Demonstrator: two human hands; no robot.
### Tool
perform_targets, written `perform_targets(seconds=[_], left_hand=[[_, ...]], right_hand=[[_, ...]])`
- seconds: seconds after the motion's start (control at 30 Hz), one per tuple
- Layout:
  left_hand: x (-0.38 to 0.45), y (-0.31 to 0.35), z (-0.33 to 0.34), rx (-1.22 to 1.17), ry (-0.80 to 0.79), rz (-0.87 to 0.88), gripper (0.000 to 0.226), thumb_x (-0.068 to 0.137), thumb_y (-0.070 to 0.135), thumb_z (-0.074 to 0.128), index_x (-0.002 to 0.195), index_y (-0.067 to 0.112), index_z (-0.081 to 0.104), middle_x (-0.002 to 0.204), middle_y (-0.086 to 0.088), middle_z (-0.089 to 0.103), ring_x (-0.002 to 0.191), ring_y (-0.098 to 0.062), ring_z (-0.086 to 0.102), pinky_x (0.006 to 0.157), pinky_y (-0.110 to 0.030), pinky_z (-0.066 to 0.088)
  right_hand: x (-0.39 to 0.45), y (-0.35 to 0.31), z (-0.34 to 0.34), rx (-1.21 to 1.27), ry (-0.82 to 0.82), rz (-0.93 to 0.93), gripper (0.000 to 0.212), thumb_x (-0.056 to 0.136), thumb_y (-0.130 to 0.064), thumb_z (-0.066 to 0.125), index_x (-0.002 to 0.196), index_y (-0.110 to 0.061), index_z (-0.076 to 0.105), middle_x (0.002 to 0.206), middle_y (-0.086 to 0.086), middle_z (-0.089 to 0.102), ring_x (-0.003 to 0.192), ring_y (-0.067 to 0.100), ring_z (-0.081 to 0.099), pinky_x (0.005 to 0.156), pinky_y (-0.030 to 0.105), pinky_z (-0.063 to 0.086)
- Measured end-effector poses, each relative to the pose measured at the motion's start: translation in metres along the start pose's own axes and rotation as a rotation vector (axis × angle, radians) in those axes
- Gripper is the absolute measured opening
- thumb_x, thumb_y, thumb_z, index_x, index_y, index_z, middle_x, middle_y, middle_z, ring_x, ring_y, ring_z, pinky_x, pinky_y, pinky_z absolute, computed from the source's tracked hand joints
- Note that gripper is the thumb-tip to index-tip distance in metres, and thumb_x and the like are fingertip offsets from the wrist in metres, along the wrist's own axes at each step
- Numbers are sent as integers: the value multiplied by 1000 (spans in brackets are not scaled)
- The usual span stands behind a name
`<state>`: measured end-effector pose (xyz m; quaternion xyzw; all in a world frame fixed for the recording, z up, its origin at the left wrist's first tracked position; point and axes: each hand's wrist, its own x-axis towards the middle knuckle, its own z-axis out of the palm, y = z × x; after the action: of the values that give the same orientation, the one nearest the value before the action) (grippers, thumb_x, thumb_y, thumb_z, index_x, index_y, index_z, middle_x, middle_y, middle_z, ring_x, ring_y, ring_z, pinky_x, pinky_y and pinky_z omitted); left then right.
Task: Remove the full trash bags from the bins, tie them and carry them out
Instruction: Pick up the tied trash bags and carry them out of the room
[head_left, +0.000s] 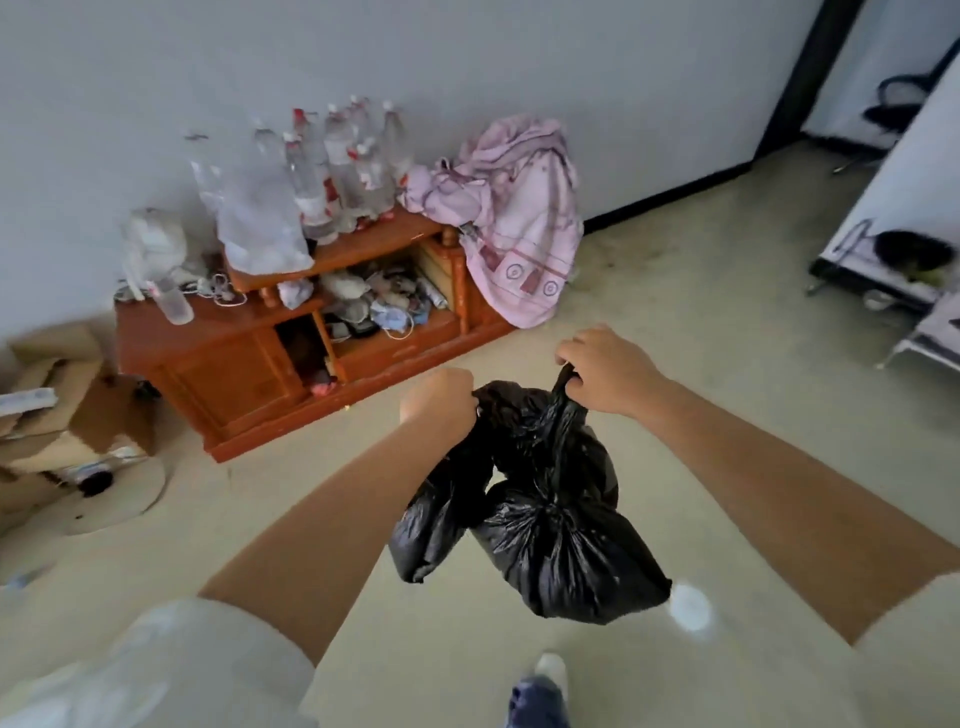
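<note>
I hold two black trash bags (550, 519) off the floor (701, 364), in front of me. My left hand (439, 397) is clenched on the neck of the smaller bag; my right hand (602, 371) grips the twisted top of the bigger one. Beyond them, a wooden cabinet (249, 374) stands against the wall, with plastic bottles (337, 166) on its top and a pink cloth (519, 218) over its right end.

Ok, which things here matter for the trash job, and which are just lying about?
Part of the job:
black trash bag, off the floor
left hand, grip on its top
right hand, grip on its neck

Lying about:
plastic bottles
wooden cabinet
pink cloth
cardboard boxes
</note>
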<state>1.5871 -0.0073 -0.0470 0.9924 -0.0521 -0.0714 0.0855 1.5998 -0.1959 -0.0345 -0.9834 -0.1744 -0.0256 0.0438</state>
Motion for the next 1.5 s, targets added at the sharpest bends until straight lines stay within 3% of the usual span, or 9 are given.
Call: perform_targets(seconds=[0.17,0.53,0.73,0.93,1.03,1.23,1.3,1.4,1.5], left_hand=[[151,75,6,2,49,112,26,94,19,43,111,5,58,117,-15,57,110,-32,54,80,-38,47],[449,243,-2,87,-75,281,31,95,25,43,114,5,58,118,-15,57,109,-31,55,81,-38,48],[638,356,-6,139,-135,493,28,94,20,44,108,0,59,114,-16,59,104,-32,57,81,-36,47],[823,470,-21,158,-201,602,21,93,12,45,101,-2,59,109,-18,60,100,-32,59,80,-37,48],[909,513,-26,202,-205,628,22,93,13,45,103,-2,59,111,-17,60,101,-32,58,81,-37,48],[1112,605,-28,253,-145,603,25,93,15,45,100,-2,60,89,-11,59,96,-27,61,74,-34,48],[1183,642,-31,251,-120,618,23,94,17,44,91,3,61,92,-9,61,83,-21,58,63,-26,39],[1279,699,-39,238,-116,564,38,94,16,42,57,14,37,63,3,38,52,-8,31,45,-19,20],[1362,755,-47,259,-126,572,32,95,18,42,65,9,49,71,-1,49,59,-12,41,51,-17,30]], right_hand=[[74,129,4,69,-41,180,27,82,-9,47,108,-7,57,111,12,57,112,28,44,77,32,39],[240,393,-7,82,-107,312,30,90,-8,36,115,-6,52,113,15,56,110,29,45,84,34,42],[354,555,-13,79,-360,382,37,88,-7,41,125,-8,40,113,15,55,93,26,48,70,30,38],[463,714,-22,29,-534,480,9,87,-4,39,92,-9,34,92,12,43,80,24,42,55,28,31],[512,792,-21,21,-511,503,10,86,-5,40,87,-10,31,92,14,46,81,24,42,66,34,33],[637,977,-17,-30,-387,509,7,84,-7,39,83,-13,35,89,12,48,79,24,44,66,34,35],[681,1045,-21,-42,-352,502,7,84,-7,40,84,-12,36,97,16,56,81,27,49,65,34,34],[742,1142,-31,-38,-330,482,6,85,-7,41,83,-11,37,96,18,56,83,29,50,65,34,33],[796,1229,-46,-42,-304,489,6,85,-6,41,82,-10,38,92,17,52,81,28,47,60,31,32]])
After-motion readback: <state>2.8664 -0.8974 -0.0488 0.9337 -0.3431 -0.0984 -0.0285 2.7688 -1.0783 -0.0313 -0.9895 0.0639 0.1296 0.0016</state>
